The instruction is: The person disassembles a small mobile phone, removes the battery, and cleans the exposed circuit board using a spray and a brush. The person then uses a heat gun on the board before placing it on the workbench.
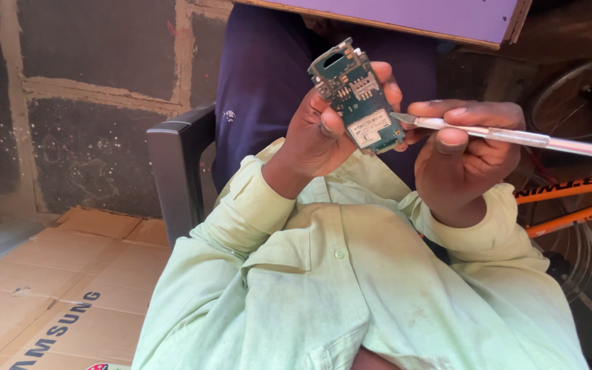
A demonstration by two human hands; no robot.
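Note:
My left hand [320, 130] holds a small green phone circuit board [356, 96] upright in front of me, fingers wrapped round its edges. A white sticker and metal card slots show on its face. My right hand [464, 154] grips a slim silver metal tool [508, 136] like a scalpel handle. Its tip touches the board's lower right edge. Both arms are in pale green sleeves.
A dark plastic chair [173, 164] stands ahead, draped with a navy cloth [262, 82]. Flattened cardboard [56, 294] covers the floor at left. An orange bicycle frame [570, 195] and wheel are at right. A purple board edge [412, 17] hangs above.

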